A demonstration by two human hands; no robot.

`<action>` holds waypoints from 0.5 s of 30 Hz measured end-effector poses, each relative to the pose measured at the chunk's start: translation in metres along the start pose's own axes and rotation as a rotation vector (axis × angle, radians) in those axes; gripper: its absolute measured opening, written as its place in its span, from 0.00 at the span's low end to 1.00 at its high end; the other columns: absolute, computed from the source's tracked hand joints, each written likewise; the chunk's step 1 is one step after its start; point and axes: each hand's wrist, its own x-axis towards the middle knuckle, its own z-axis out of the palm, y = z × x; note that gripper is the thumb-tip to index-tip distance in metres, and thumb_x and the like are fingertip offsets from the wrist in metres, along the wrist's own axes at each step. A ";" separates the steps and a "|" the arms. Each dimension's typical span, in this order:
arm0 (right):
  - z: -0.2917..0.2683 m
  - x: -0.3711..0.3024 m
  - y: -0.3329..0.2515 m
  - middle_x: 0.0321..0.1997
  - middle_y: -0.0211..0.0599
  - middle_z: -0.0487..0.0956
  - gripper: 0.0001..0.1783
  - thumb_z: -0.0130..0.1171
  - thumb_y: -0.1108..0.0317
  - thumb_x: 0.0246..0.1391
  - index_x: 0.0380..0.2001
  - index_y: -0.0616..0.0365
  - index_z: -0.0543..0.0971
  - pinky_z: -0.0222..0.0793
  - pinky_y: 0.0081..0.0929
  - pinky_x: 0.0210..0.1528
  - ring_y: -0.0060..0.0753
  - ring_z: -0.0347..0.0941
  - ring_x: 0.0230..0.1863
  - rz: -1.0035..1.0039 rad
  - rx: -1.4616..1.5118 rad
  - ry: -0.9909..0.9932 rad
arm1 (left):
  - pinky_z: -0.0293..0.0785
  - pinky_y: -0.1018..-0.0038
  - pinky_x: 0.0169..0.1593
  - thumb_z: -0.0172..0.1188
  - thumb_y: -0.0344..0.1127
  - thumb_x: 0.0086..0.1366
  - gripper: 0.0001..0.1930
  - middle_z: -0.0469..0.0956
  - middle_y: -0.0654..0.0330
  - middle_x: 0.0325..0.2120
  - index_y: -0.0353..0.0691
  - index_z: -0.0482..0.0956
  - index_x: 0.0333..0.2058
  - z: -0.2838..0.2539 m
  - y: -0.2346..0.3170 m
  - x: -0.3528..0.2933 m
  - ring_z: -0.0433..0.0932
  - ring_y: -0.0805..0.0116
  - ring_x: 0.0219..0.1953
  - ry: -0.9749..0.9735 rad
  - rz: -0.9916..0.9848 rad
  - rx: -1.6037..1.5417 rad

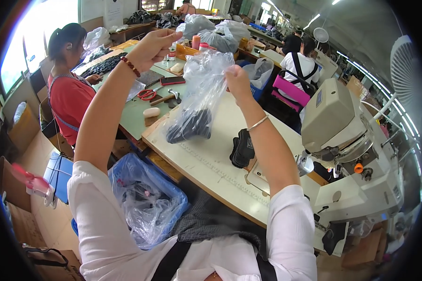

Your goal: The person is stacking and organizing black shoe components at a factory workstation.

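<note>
Head view: clear bag [206,84] hung from right hand [238,84], dark bundle [190,129] inside.
Right hand: pinched on the bag's top, bundle below and left. Left hand [152,47]: raised left of that grip, curled closed; anything held, could not tell. Beneath the grip: black pieces [242,149]. Farther left: red-handled scissors [147,94]. Risk, as judged: thin, slick plastic could have slipped or torn under load, dropping the bundle.

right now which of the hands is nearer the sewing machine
Right. The right hand, gripping the clear bag, is left of the sewing machine; the left hand is raised farther off to its left.
</note>
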 end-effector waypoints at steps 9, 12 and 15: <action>-0.007 -0.054 -0.033 0.26 0.29 0.77 0.08 0.56 0.72 0.56 0.37 0.64 0.78 0.67 0.23 0.32 0.21 0.70 0.27 -0.272 -0.027 -0.428 | 0.76 0.77 0.34 0.62 0.43 0.66 0.26 0.79 0.65 0.37 0.40 0.70 0.59 0.081 -0.017 -0.051 0.78 0.77 0.31 -0.304 -0.150 0.597; -0.033 -0.061 -0.041 0.28 0.27 0.78 0.06 0.54 0.74 0.60 0.38 0.64 0.78 0.69 0.19 0.34 0.19 0.73 0.29 -0.199 -0.071 -0.367 | 0.72 0.80 0.29 0.59 0.36 0.67 0.12 0.79 0.66 0.27 0.33 0.81 0.42 0.048 -0.019 -0.047 0.75 0.81 0.26 -0.168 0.040 0.665; -0.039 -0.077 -0.040 0.33 0.35 0.78 0.10 0.57 0.75 0.56 0.42 0.63 0.77 0.70 0.22 0.37 0.26 0.75 0.34 -0.319 -0.273 -0.162 | 0.70 0.80 0.29 0.59 0.38 0.67 0.12 0.79 0.66 0.26 0.33 0.81 0.37 0.037 -0.010 -0.044 0.72 0.82 0.25 -0.138 -0.074 0.632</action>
